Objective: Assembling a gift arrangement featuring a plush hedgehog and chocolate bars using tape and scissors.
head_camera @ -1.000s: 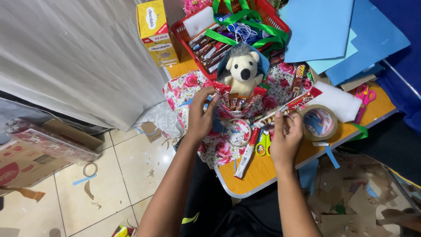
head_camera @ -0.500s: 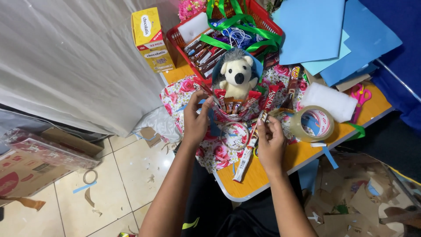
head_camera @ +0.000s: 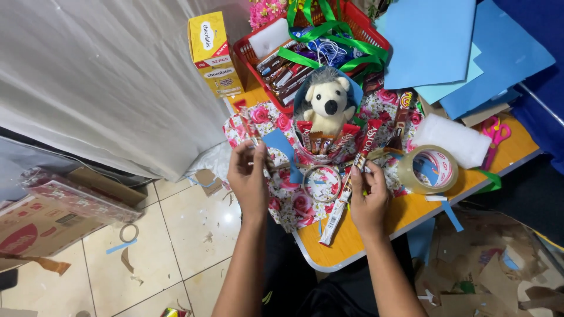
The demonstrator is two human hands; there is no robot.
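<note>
Cluttered orange bench (head_camera: pixel 376 232) over a scrappy tiled floor. Left hand (head_camera: pixel 249 176) is pinched narrow on a wrapped stick, right hand (head_camera: pixel 367 196) closed around a long candy bar (head_camera: pixel 352 179). The bouquet with the teddy bear (head_camera: pixel 326 104) sits just beyond both hands. I'd keep the bar angled toward the cluster and steady the wrap; tape roll (head_camera: pixel 427 170) is just right of the right hand.

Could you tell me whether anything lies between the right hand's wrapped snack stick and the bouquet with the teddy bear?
Nothing visible does. The right hand holds the long wrapped snack stick right beside the floral-paper bouquet under the cream teddy bear. The clear tape roll sits off to the side.
</note>
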